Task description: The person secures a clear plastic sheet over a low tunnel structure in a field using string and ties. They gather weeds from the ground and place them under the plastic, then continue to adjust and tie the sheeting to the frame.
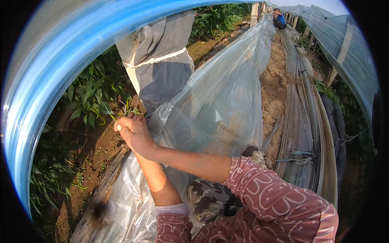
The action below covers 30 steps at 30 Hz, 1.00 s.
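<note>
My right hand point(136, 133) is closed, thumb on top, around a thin stiff wire point(109, 112) whose end sticks out past the thumb. Behind it my left hand point(131, 115) is mostly hidden; only some fingertips show over the right hand, and its grip cannot be made out. A second bent wire end point(124, 107) rises just beyond the fingers. Both hands are together at the edge of a clear plastic film point(212, 115), below a rolled grey fabric point(164, 73) tied round with a white strip point(155, 60).
Blue-tinted plastic film point(60, 76) arches close over the left side. Leafy pepper plants point(91, 88) grow beneath it. A dirt path point(273, 79) runs between film sheets towards a crouching person point(279, 19). Folded film point(299, 121) and posts point(343, 51) line the right.
</note>
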Each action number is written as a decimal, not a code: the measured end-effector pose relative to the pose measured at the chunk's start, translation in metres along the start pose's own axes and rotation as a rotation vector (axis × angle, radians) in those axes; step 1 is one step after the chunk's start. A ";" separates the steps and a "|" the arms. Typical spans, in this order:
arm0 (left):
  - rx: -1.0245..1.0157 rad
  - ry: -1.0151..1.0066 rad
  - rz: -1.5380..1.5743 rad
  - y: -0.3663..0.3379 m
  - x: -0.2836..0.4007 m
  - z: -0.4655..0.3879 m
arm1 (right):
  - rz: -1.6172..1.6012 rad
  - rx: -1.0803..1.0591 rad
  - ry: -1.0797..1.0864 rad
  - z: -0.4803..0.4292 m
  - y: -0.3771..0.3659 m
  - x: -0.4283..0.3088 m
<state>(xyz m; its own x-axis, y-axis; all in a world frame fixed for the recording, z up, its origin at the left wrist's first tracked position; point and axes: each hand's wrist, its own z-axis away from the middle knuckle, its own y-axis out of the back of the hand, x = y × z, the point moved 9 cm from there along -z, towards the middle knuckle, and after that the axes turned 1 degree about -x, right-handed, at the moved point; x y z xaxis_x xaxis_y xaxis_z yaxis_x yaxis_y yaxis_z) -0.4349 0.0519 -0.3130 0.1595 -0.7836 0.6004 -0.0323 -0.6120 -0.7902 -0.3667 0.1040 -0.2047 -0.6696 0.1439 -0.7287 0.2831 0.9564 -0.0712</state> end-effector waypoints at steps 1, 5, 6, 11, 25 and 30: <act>-0.011 0.006 -0.021 0.001 0.002 -0.003 | 0.027 0.148 0.098 0.003 0.013 -0.007; -0.054 0.053 -0.084 0.001 0.006 -0.021 | -0.295 -0.038 0.036 -0.008 0.026 -0.009; -0.068 0.070 -0.102 -0.001 0.008 -0.026 | -0.265 -0.046 0.040 -0.011 0.034 -0.016; -0.163 0.170 -0.139 -0.027 0.006 -0.046 | -0.147 -0.186 -0.113 -0.015 0.061 -0.020; -0.280 0.277 -0.234 -0.070 0.012 -0.050 | 0.358 -0.544 0.439 0.033 0.058 -0.027; -0.256 0.238 -0.389 -0.094 0.019 -0.054 | 0.501 -0.703 0.518 0.046 0.050 -0.016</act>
<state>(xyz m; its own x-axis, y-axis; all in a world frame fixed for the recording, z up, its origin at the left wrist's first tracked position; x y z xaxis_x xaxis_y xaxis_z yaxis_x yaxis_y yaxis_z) -0.4821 0.0884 -0.2208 -0.0197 -0.4774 0.8785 -0.2599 -0.8460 -0.4656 -0.3098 0.1373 -0.2279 -0.8479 0.5034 -0.1667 0.2562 0.6642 0.7023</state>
